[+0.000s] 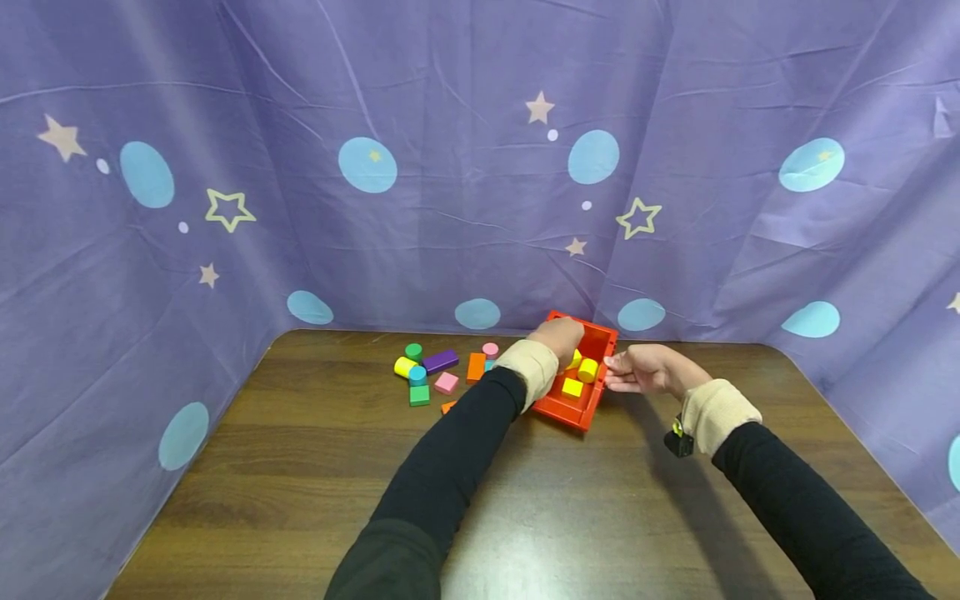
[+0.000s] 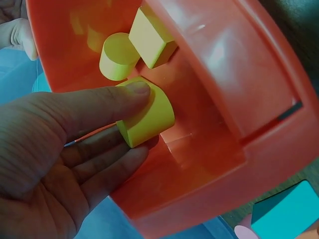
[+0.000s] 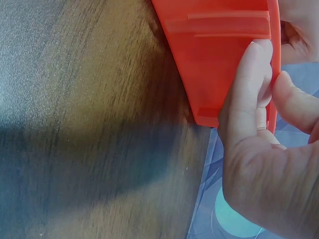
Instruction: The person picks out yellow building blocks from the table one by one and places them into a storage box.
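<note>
A red plastic box [image 1: 572,412] stands at the table's far middle. My left hand [image 1: 558,337] reaches into it and pinches a yellow rounded block [image 2: 149,117] between thumb and fingers, close to the box's inner wall [image 2: 224,99]. A yellow cylinder [image 2: 118,56] and a yellow cuboid [image 2: 152,37] lie on the box floor beyond it. My right hand [image 1: 618,371] grips the box's right rim, fingers [image 3: 249,99] on the outer wall [image 3: 214,50] and thumb over the edge.
Left of the box, several loose blocks lie on the brown table [image 1: 315,467]: a green cylinder [image 1: 413,351], a purple block [image 1: 440,361], an orange block [image 1: 476,367], a pink square [image 1: 446,382]. Purple cloth [image 1: 450,208] walls the table on three sides.
</note>
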Demonstrator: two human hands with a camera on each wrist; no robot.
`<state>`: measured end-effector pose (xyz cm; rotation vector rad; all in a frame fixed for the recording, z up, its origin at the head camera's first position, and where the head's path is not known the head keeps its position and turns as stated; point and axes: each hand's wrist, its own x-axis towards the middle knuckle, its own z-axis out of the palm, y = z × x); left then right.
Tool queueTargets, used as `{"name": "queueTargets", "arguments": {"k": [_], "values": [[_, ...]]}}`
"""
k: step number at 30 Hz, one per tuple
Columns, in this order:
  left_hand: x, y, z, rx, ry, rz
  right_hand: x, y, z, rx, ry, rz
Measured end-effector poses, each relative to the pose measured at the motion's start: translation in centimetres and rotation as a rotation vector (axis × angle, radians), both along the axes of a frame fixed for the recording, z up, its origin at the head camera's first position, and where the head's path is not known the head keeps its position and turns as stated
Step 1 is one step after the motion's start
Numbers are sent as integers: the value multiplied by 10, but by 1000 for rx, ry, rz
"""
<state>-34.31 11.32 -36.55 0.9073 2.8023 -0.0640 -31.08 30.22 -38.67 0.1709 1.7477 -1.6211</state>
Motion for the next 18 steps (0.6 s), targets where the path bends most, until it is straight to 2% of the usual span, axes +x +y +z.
{"name": "queueTargets", "arguments": {"k": [6,11,18], "values": [[-4,2,-2,23,10,13,0,-1,0,-1,2,-3],[-4,2,-3,35,38,-2,1,0,0,-3,5,-4],[-11,7,-10,28,46,15,1,-1,0,-9,-3,-21]]}}
